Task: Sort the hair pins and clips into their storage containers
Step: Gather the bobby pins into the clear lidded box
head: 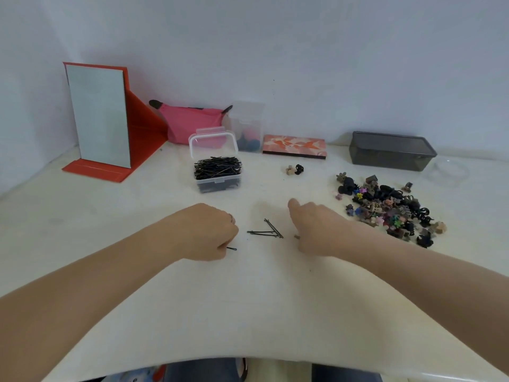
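Black wire hair pins point(265, 232) lying flat on table point(248, 299): light, springy, slippery; pinch mid-shaft. Left hand point(206, 232) grip pinching one pin point(232, 248); right hand point(314, 230) grip curled, contents unclear.

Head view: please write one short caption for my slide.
Left hand pinches a bobby pin; loose pins lie before the open pin box.
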{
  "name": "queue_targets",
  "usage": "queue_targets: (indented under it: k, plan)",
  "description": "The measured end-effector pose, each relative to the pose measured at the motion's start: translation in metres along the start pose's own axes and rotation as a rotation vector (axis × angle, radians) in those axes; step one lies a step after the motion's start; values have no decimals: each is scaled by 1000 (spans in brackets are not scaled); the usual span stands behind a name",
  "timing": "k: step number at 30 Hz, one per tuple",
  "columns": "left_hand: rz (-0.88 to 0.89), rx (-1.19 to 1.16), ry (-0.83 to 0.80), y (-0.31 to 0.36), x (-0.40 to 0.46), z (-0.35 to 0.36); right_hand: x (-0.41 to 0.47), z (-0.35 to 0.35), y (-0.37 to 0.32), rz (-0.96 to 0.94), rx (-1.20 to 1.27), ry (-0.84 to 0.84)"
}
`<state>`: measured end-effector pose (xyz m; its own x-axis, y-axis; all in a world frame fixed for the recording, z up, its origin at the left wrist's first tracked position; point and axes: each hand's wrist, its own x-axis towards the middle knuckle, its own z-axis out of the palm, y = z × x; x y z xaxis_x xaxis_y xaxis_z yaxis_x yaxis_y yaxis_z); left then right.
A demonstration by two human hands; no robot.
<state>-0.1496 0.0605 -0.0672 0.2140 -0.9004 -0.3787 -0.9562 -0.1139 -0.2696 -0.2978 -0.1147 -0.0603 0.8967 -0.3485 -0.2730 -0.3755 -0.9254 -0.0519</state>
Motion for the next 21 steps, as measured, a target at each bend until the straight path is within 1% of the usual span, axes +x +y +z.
queue_targets:
  k: [2, 5, 7, 9, 11, 13, 16, 18, 21]
  plan:
    - [6, 15, -17, 3, 6, 2, 17, -3, -3, 87, 133, 26]
    - [18, -41, 22, 7, 18, 4, 35, -6, -9, 154, 376, 59]
    - [40, -87, 84, 12, 25, 6, 39, -6, -14, 155, 493, 65]
    - [59, -99, 204, 16, 31, 8, 38, -6, -16, 135, 543, 47]
    - [62, -129, 317, 14, 34, 8, 35, -6, -17, 106, 527, 17]
    - [40, -228, 352, 9, 35, 8, 32, -6, -19, 64, 460, -12]
    - [23, -320, 306, 7, 37, 6, 30, -3, -24, 6, 332, -9]
    - [32, -261, 286, 10, 40, 4, 31, -1, -27, -15, 269, 26]
    - [16, -201, 185, 11, 47, -1, 34, -3, -30, -16, 187, 35]
